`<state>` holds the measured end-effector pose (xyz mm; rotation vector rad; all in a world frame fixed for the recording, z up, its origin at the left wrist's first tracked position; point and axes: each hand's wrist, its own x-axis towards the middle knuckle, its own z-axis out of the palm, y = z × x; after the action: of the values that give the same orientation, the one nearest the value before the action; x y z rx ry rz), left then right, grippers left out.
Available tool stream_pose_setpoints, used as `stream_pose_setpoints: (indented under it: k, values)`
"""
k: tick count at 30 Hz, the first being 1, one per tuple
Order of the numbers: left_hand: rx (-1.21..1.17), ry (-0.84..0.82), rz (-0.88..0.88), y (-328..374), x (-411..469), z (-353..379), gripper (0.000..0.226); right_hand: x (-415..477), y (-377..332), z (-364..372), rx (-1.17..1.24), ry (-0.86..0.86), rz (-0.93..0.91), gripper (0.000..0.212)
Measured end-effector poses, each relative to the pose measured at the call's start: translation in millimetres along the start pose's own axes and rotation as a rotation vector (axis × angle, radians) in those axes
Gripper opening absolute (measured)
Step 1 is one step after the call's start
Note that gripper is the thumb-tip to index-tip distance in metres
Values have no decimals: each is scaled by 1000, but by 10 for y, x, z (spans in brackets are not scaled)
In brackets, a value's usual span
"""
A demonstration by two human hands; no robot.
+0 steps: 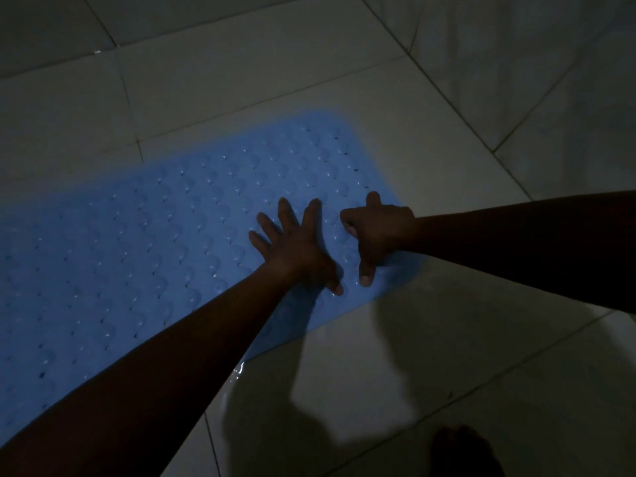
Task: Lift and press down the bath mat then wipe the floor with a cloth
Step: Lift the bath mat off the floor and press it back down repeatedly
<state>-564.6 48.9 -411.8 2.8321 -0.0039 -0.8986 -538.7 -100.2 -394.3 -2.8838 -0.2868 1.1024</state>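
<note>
Pale floor tiles (344, 80) are spreading all around in dim light; a wet gleam (239, 370) is shining beside the mat's near edge, and a bare foot (461, 452) is showing at the bottom; the left forearm (155, 373) is crossing over and covering part of the blue bath mat (137, 253), which is lying flat on the floor, its right end beneath both hands; the left hand (296, 246) is pressing on it, fingers spread straight, grasping nothing; the right hand (377, 228) is resting just beside, thumb stretched onto the mat, other fingers partly curled in shadow; whether it is pinching anything I cannot tell; the mat's left part is running out of view.
</note>
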Motion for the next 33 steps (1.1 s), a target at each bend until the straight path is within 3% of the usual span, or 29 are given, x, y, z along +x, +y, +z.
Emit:
stream_pose_setpoints:
  k: [6, 9, 14, 22, 27, 33]
  values:
    - [70, -38, 3, -29, -15, -90, 151, -48, 125, -28, 71, -29, -108, 76]
    - [76, -33, 0, 1, 60, -221, 145, 8, 206, -169, 132, 32, -186, 57]
    - [-14, 163, 39, 24, 516, -614, 105, 449, 357, -530, 294, 291, -131, 28]
    - [-370, 387, 11, -60, 1704, -1236, 45, 1312, 404, -1102, 486, 461, -5, 24]
    - [-490, 354, -14, -206, 2080, -1340, 33, 1700, 401, -1187, 475, 448, 86, 36]
    - [-467, 272, -55, -245, 2288, -1442, 51, 1784, 496, -1237, 599, 396, 123, 34]
